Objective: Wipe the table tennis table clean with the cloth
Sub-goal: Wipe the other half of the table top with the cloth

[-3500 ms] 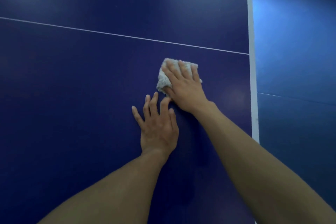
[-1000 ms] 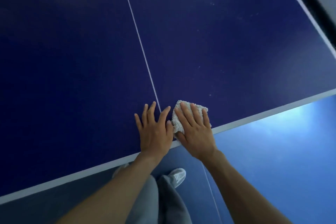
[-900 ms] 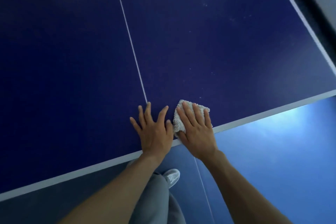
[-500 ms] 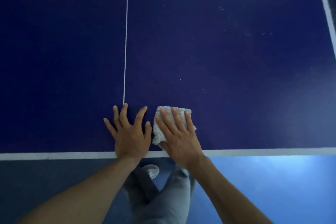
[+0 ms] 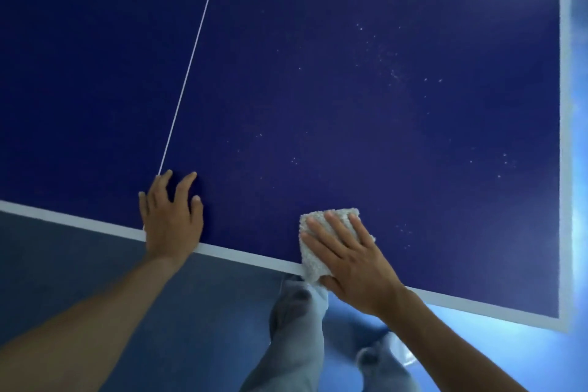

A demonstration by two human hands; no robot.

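The dark blue table tennis table (image 5: 318, 89) fills most of the view, with a thin white centre line (image 5: 191, 57) and white edge bands. A folded white cloth (image 5: 313, 251) lies at the near edge. My right hand (image 5: 350, 258) presses flat on it with the fingers spread, and the cloth's lower end hangs over the white edge band. My left hand (image 5: 171, 216) rests flat on the table at the near edge, right at the foot of the centre line, holding nothing. Pale dust specks (image 5: 394, 73) dot the surface to the right.
The table's near edge (image 5: 254, 256) runs diagonally from left down to right, and its right edge (image 5: 564, 105) runs vertically. Below lies blue floor (image 5: 159, 312), brightly lit at the lower right. My grey trouser legs (image 5: 296, 328) stand by the edge.
My right hand has slid the cloth to the right along the near edge, away from my left hand. My left hand stays at the foot of the centre line. The view has tilted.
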